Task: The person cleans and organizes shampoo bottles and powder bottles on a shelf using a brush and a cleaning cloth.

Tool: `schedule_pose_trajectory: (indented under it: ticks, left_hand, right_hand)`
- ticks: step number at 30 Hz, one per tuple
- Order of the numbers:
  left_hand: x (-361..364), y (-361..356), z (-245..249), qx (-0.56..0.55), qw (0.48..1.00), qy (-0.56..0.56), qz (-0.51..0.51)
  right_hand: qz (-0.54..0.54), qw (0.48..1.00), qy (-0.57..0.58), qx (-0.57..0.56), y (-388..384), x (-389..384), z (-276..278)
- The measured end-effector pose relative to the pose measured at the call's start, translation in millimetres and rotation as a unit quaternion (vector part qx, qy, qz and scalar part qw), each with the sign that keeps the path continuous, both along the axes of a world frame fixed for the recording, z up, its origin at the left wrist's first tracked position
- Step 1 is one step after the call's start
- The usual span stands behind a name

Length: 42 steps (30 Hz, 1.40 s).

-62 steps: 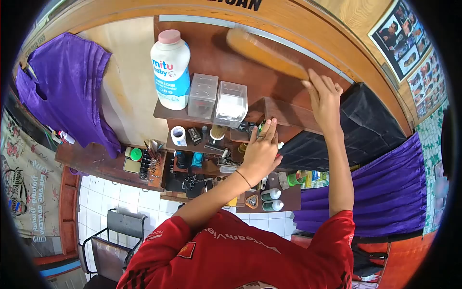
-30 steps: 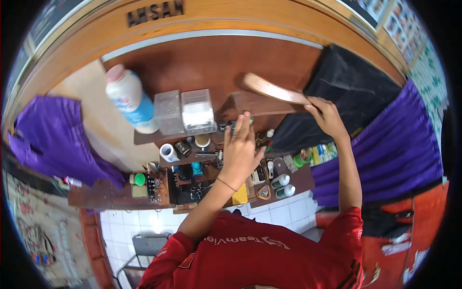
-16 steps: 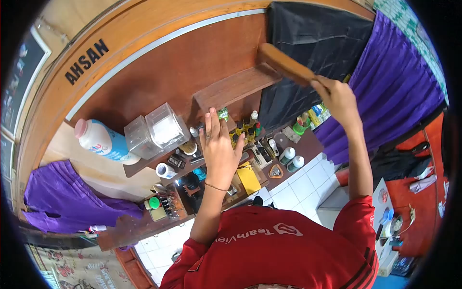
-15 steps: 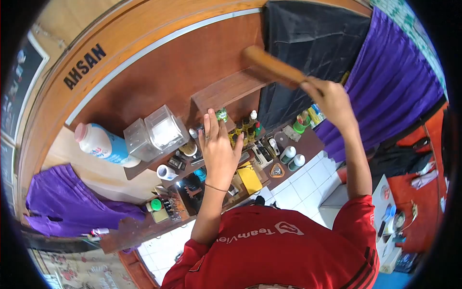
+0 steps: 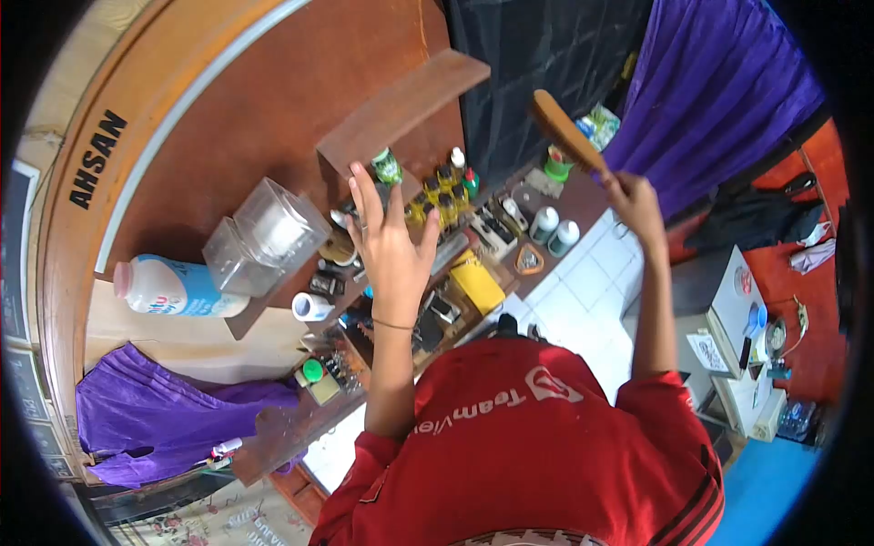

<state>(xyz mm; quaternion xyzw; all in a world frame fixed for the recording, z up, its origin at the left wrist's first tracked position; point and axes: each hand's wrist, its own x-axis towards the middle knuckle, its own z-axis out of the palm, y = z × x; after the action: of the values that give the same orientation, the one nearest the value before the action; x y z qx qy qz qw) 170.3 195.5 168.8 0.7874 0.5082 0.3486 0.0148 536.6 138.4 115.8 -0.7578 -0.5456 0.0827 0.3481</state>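
Note:
My right hand (image 5: 635, 211) grips the handle end of a long wooden brush (image 5: 566, 130), held up in the air with its head to the upper left. My left hand (image 5: 393, 255) is raised with its fingers spread and nothing in it. A dark band circles that wrist. Behind its fingertips are a green-and-white container (image 5: 387, 166) and a wooden shelf (image 5: 401, 109). Small bottles with yellow contents (image 5: 444, 193) stand just right of the left hand. Between the two hands, a yellow pouch-like item (image 5: 477, 282) lies on the counter.
A large white-and-blue bottle (image 5: 177, 287) stands by clear plastic boxes (image 5: 282, 227) on the left. Two white bottles (image 5: 564, 238) and a triangular dish (image 5: 528, 260) sit on the counter's right end. Purple curtains (image 5: 719, 100) hang at the right; a grey cabinet (image 5: 683, 318) stands below.
My right hand has lowered the brush, which now points more steeply upward. My left hand stays raised and spread. The whole view has shifted and turned slightly.

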Motion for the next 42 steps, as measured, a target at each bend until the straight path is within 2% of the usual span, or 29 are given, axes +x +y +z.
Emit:
schedule_pose_trajectory:
  ticks: [1,3,4,5,6,7,8,9,10,11,12,13,15,16,18,21,22,23,25,26,29,32,35,36,37,38,40,41,42]
  left_hand:
    - [2.6,-3.8,-4.9,-0.007,0.999,-0.044,-0.021]
    - [1.1,-12.9,-47.4,-0.058,0.988,-0.116,-0.086]
    - [0.4,-19.8,-73.2,-0.068,0.987,-0.092,-0.115]
    - [0.5,-29.0,-92.2,-0.196,0.965,-0.092,-0.145]
    - [4.4,-34.5,-126.2,-0.376,0.876,-0.223,-0.204]
    - [13.6,-43.5,-118.5,-0.571,0.774,-0.214,-0.169]
    - [15.0,-48.4,-179.8,-0.617,0.690,-0.308,-0.221]
    - [24.9,-60.9,-170.1,-0.688,0.661,-0.264,-0.144]
    - [31.1,-63.8,-193.9,-0.714,0.638,-0.248,-0.144]
    - [38.5,-68.1,-219.2,-0.728,0.621,-0.261,-0.126]
    - [45.6,-74.3,-235.6,-0.743,0.602,-0.273,-0.104]
    - [55.6,-80.5,-220.5,-0.745,0.603,-0.283,-0.026]
    - [56.7,-77.5,-247.7,-0.766,0.506,-0.385,-0.097]
    - [52.5,-78.5,-257.9,-0.764,0.490,-0.414,-0.069]
    - [41.6,-70.9,-290.7,-0.801,0.403,-0.442,-0.030]
    - [30.1,-78.2,-306.0,-0.798,0.386,-0.461,-0.037]
    - [26.0,-80.8,-309.8,-0.791,0.382,-0.477,-0.020]
    - [21.8,-78.4,-316.7,-0.802,0.367,-0.470,-0.027]
    - [20.7,-77.6,-324.4,-0.781,0.482,-0.398,-0.024]
    - [21.7,-81.7,-329.8,-0.761,0.533,-0.369,0.013]
    - [19.3,-78.5,-317.5,-0.756,0.591,-0.282,0.000]
    - [20.6,-71.2,-365.8,-0.711,0.661,-0.240,0.007]
    - [19.0,-58.3,-431.0,-0.638,0.750,-0.173,-0.016]
    - [10.5,-59.9,-480.2,-0.501,0.855,-0.108,-0.080]
    - [19.7,-56.4,-486.4,-0.471,0.874,-0.085,-0.088]
    - [28.1,-57.1,-497.4,-0.472,0.877,-0.073,-0.060]
    - [26.2,-57.3,-540.9,-0.445,0.893,-0.013,-0.061]
    - [26.0,-55.3,-556.2,-0.451,0.890,0.000,-0.063]
    - [28.9,-53.9,-565.0,-0.474,0.879,-0.019,-0.048]
  right_hand:
    - [-0.007,1.000,0.016,0.019,-17.9,-26.1,-21.8]
    - [0.007,0.976,0.206,-0.070,-52.9,-54.8,-111.1]
    - [-0.005,0.944,0.301,-0.134,-69.9,-83.0,-116.3]
    - [-0.029,0.907,0.390,-0.157,-82.2,-100.3,-149.0]
    - [-0.059,0.819,0.541,-0.183,-93.0,-115.2,-175.5]
    - [-0.096,0.764,0.598,-0.223,-101.5,-130.4,-182.2]
    - [-0.097,0.723,0.646,-0.227,-111.1,-141.9,-214.2]
    - [-0.105,0.751,0.596,-0.266,-113.5,-154.3,-211.7]
    - [-0.108,0.765,0.573,-0.275,-113.3,-165.4,-204.0]
    - [-0.048,0.761,0.580,-0.286,-116.3,-167.8,-216.5]
    - [0.024,0.808,0.519,-0.279,-117.2,-171.7,-199.1]
    - [0.097,0.846,0.449,-0.269,-113.7,-174.2,-174.1]
    - [0.217,0.899,0.288,-0.249,-115.1,-177.8,-146.1]
    - [0.254,0.917,0.216,-0.220,-116.6,-182.0,-130.6]
    - [0.227,0.914,0.191,-0.275,-123.8,-189.8,-125.1]
    - [0.215,0.917,0.252,-0.223,-130.8,-192.0,-113.7]
    - [0.215,0.917,0.252,-0.224,-134.2,-194.4,-115.9]
    - [0.168,0.944,0.210,-0.189,-138.7,-196.8,-120.9]
    - [0.107,0.975,0.148,-0.126,-143.0,-195.6,-133.8]
    - [0.100,0.965,0.183,-0.160,-145.7,-190.6,-140.6]
    - [0.062,0.939,0.260,-0.216,-151.3,-177.1,-176.5]
    - [0.037,0.933,0.228,-0.274,-160.6,-176.7,-232.4]
    - [-0.077,0.911,0.331,-0.235,-155.7,-182.7,-296.1]
    - [-0.073,0.911,0.320,-0.250,-152.0,-185.4,-313.7]
    - [-0.071,0.912,0.305,-0.264,-144.3,-181.8,-332.6]
    - [-0.059,0.925,0.308,-0.215,-138.8,-183.5,-355.8]
    - [-0.084,0.935,0.262,-0.226,-124.5,-191.4,-427.7]
    - [-0.103,0.941,0.281,-0.157,-112.2,-191.9,-449.0]
    - [-0.104,0.938,0.288,-0.161,-98.4,-188.8,-466.4]
